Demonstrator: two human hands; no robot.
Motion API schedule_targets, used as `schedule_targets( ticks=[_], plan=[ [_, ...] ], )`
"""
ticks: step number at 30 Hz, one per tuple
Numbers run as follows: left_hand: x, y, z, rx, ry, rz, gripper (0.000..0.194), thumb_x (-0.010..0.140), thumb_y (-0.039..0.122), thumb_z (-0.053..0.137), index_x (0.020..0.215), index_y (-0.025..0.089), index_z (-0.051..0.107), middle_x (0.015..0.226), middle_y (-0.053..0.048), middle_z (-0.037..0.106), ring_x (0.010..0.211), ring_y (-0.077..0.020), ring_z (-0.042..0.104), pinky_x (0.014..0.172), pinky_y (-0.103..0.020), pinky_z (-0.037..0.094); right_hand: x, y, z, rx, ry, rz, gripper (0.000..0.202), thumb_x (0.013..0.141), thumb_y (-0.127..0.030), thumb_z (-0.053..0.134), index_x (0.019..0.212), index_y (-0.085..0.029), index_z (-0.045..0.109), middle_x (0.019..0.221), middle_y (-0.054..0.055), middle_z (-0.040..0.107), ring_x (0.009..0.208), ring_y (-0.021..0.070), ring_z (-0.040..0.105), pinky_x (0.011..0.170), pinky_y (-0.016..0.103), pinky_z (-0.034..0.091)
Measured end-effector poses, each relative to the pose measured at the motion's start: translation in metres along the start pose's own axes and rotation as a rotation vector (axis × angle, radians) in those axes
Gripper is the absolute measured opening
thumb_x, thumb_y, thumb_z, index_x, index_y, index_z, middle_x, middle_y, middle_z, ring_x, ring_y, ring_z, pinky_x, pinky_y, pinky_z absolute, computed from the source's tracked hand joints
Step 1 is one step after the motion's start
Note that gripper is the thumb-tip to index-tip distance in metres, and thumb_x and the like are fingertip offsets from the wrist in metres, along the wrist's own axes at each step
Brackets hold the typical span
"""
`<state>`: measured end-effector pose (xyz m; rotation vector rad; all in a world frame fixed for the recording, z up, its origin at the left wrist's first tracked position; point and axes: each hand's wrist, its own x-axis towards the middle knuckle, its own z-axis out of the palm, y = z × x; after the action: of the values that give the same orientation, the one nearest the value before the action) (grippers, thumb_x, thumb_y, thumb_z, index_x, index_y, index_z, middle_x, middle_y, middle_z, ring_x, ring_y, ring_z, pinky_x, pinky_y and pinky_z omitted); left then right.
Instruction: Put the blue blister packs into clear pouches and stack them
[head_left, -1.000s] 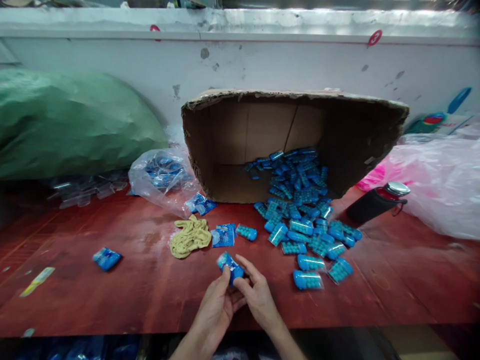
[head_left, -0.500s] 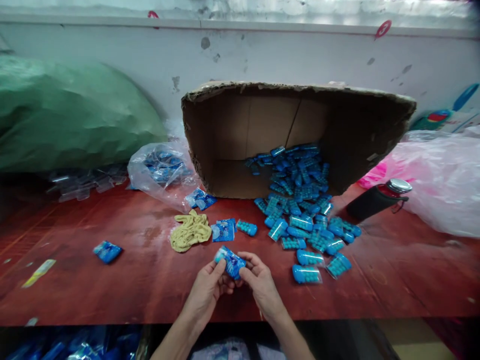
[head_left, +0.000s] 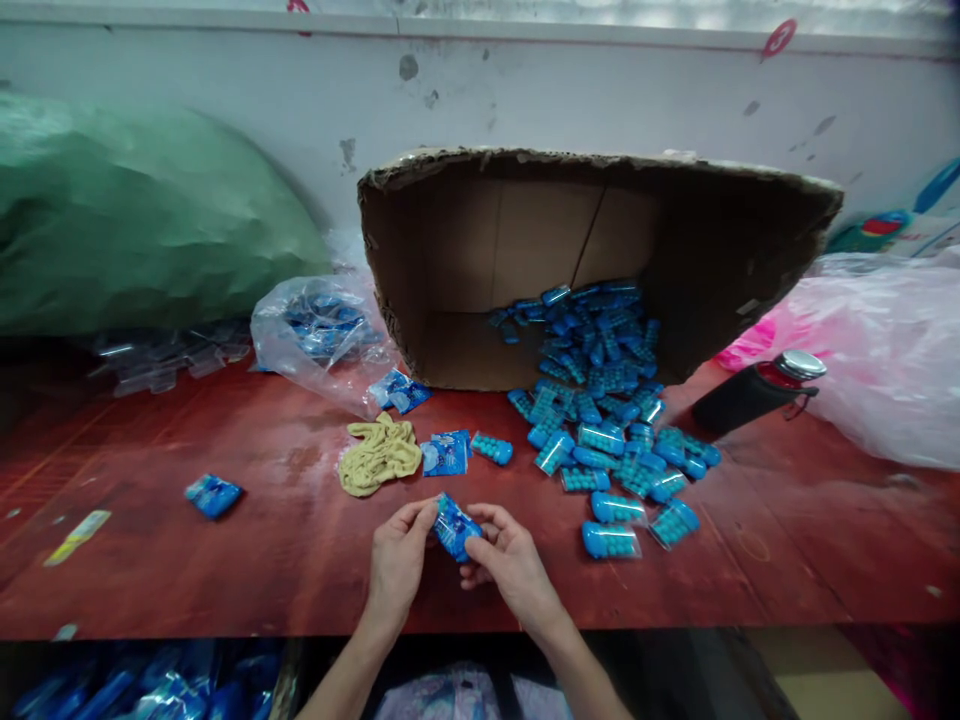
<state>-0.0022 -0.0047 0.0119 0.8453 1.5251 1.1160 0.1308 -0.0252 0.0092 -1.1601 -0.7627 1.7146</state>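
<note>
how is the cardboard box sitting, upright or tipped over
Tipped: the cardboard box opens toward the camera, blue-capped tubes spread from inside onto the table.

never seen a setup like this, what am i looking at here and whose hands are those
There is no machine: a person works bare-handed, seen from a camera worn on their head, looking forward and down. The left hand and right hand together hold a small blue packet above a red table. Beyond them, a cardboard box lies on its side, with blue-capped clear containers inside and spread out in front. A crumpled yellow cloth and a black-sleeved bottle also lie there.
</note>
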Motion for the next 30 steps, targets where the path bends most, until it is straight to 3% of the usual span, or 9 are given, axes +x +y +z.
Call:
schedule_targets(
  ticks=[6,12,14,17,21,24,30],
  plan=[
    [0.0,0.002,-0.006,0.351,0.075,0.27,0.023,0.075,0.033,0.05,0.058,0.02,0.058,0.051,0.003,0.055,0.05,-0.0117,0.047,0.051,-0.021,0.034,-0.008,0.009,0.008,-0.148,-0.077,-0.068,0.031,0.073,-0.024,0.057,0.103,-0.02,0.051,0.073,-0.003,0.058,0.052,0.008,0.057,0.044,0.017,0.045],
    [0.005,-0.004,-0.011,0.468,0.041,0.381,0.026,0.078,0.033,0.044,0.056,0.019,0.051,0.049,0.004,0.05,0.046,-0.0107,0.044,0.05,-0.023,0.031,-0.006,0.013,0.007,-0.178,-0.112,-0.028,0.037,0.071,-0.025,0.059,0.106,-0.021,0.048,0.072,-0.003,0.056,0.05,0.008,0.056,0.042,0.017,0.045],
    [0.007,-0.007,-0.011,0.368,0.04,0.324,0.027,0.077,0.036,0.045,0.057,0.019,0.05,0.05,0.004,0.049,0.048,-0.0105,0.044,0.05,-0.023,0.032,-0.005,0.013,0.005,-0.159,-0.099,-0.028,0.035,0.072,-0.026,0.058,0.105,-0.02,0.048,0.075,-0.002,0.056,0.05,0.0074,0.055,0.043,0.018,0.046],
    [0.009,-0.01,-0.007,0.014,0.024,0.081,0.025,0.075,0.043,0.048,0.068,0.019,0.051,0.058,0.004,0.053,0.054,-0.0112,0.049,0.053,-0.023,0.038,-0.005,0.012,0.002,-0.125,-0.057,-0.042,0.032,0.073,-0.028,0.058,0.102,-0.018,0.049,0.077,-0.001,0.057,0.047,0.0061,0.053,0.046,0.02,0.048],
    [0.006,-0.009,-0.002,-0.33,-0.176,-0.233,0.029,0.068,0.046,0.056,0.073,0.018,0.048,0.058,0.004,0.056,0.051,-0.0113,0.053,0.053,-0.026,0.044,-0.005,0.011,0.0,-0.121,-0.035,-0.074,0.031,0.075,-0.03,0.057,0.102,-0.017,0.05,0.077,-0.001,0.058,0.05,0.0062,0.052,0.048,0.02,0.047],
    [0.004,-0.007,-0.002,-0.35,-0.242,-0.286,0.028,0.065,0.04,0.063,0.073,0.016,0.049,0.057,0.003,0.057,0.048,-0.0099,0.052,0.052,-0.026,0.045,-0.005,0.011,-0.001,-0.125,-0.055,-0.081,0.031,0.074,-0.031,0.058,0.1,-0.017,0.052,0.075,-0.001,0.058,0.05,0.0063,0.051,0.047,0.019,0.045],
    [0.002,-0.006,-0.003,-0.36,-0.216,-0.34,0.026,0.067,0.036,0.063,0.075,0.016,0.05,0.057,0.002,0.06,0.049,-0.0106,0.054,0.051,-0.025,0.046,-0.007,0.01,-0.004,-0.208,0.003,-0.146,0.032,0.077,-0.029,0.055,0.107,-0.018,0.05,0.076,0.0,0.057,0.059,0.0096,0.053,0.052,0.021,0.046]
  ],
)
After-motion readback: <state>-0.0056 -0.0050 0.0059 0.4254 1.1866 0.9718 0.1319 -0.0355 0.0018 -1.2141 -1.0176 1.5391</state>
